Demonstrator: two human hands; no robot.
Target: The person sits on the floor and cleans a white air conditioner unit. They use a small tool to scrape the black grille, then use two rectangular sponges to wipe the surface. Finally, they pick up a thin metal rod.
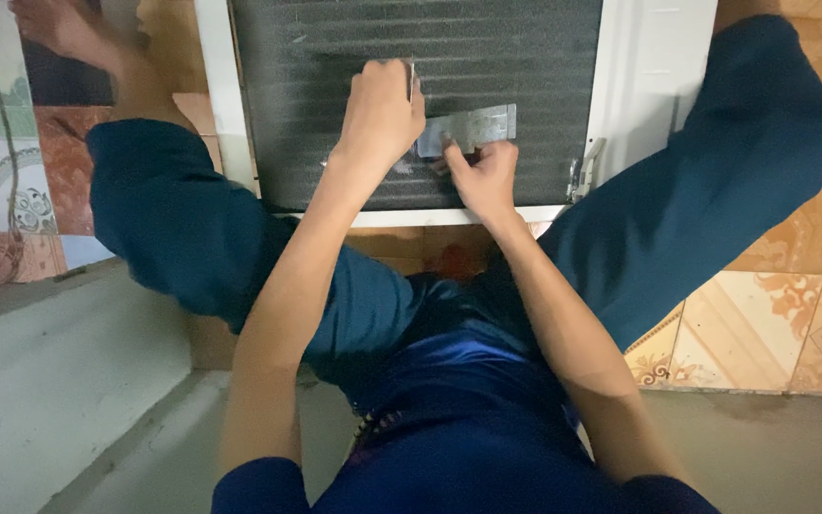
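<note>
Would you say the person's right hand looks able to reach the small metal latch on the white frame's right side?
Probably yes: the right hand rests on the flat metal plate over the dark fins, and nothing lies between it and the latch just to its right.

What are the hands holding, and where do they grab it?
The left hand grips a thin tool, mostly hidden in the fist. The right hand pinches the lower edge of a flat metal plate lying against the dark finned panel.

Dull, brushed grey metal on the plate (468, 127), lying against dark, finely ribbed metal fins (430, 57) dusty and matt, framed by smooth white painted metal (654, 67), with glossy patterned ceramic tiles (773, 324) right of that frame.
</note>
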